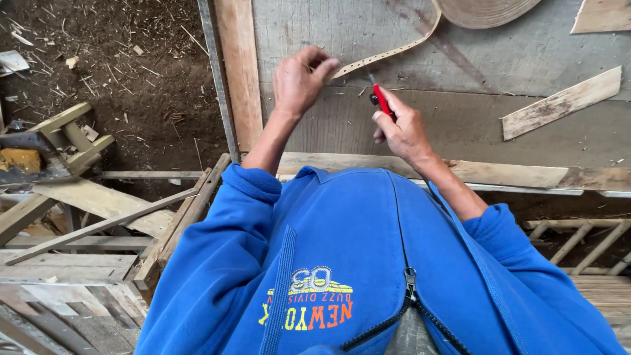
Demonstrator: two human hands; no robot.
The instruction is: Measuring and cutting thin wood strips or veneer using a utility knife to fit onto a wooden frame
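My left hand (299,80) pinches the free end of a thin tan strip (394,50) with a row of small holes. The strip curves up and away to a large coil (485,10) at the top edge of the grey workbench (526,59). My right hand (402,128) is closed around a red-handled cutting tool (381,102), whose tip sits just below the strip near my left fingers. Blue sleeves and a zipped blue sweatshirt fill the lower frame.
A wooden offcut (562,103) lies on the bench to the right, another at the top right corner (601,14). A timber plank (240,72) edges the bench on the left. Beyond it are dirt floor, wood scraps and slatted frames (79,217).
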